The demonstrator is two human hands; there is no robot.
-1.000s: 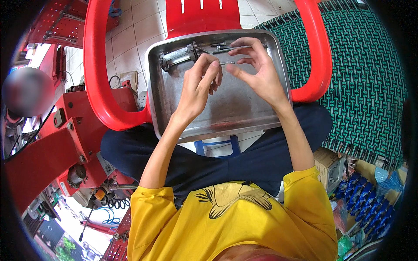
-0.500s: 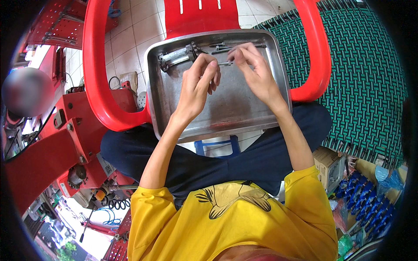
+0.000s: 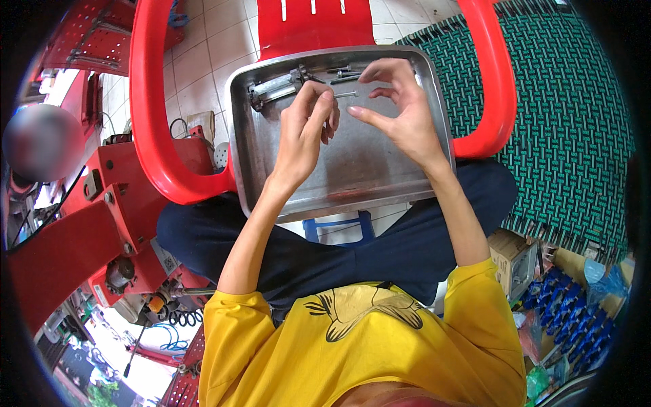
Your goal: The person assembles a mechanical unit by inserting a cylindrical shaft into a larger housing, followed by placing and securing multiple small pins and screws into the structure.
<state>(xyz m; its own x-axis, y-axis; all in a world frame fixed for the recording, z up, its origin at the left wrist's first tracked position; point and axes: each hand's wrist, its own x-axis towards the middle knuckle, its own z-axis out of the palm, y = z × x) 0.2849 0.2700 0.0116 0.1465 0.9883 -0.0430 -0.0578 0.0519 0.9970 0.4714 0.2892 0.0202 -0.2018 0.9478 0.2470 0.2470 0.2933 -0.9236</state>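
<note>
Over a shallow metal tray (image 3: 366, 173), my left hand (image 3: 303, 132) is closed with thumb and fingers pinched together. From its grip a thin metal rod (image 3: 346, 94) with a slightly thicker end sticks out to the right; its other end is hidden by the fingers. My right hand (image 3: 409, 119) is open just right of the rod, thumb and fingers spread apart, holding nothing. A grey metal assembly with a cylindrical body (image 3: 272, 89) lies in the tray's far left corner, partly behind my left hand. Slim dark metal rods (image 3: 344, 73) lie along the far side.
A red plastic chair (image 3: 154, 136) surrounds the tray with its armrests on both sides. Red machinery (image 3: 102, 217) stands at left. A green-and-black woven surface (image 3: 563, 122) is at right, with a cardboard box (image 3: 505, 261) near it. A blue stool (image 3: 339, 229) shows below the tray.
My right hand has opened and drawn away from the rod's end, its thumb and fingers spreading. My left hand has hardly moved and keeps the rod, which has tilted slightly upward.
</note>
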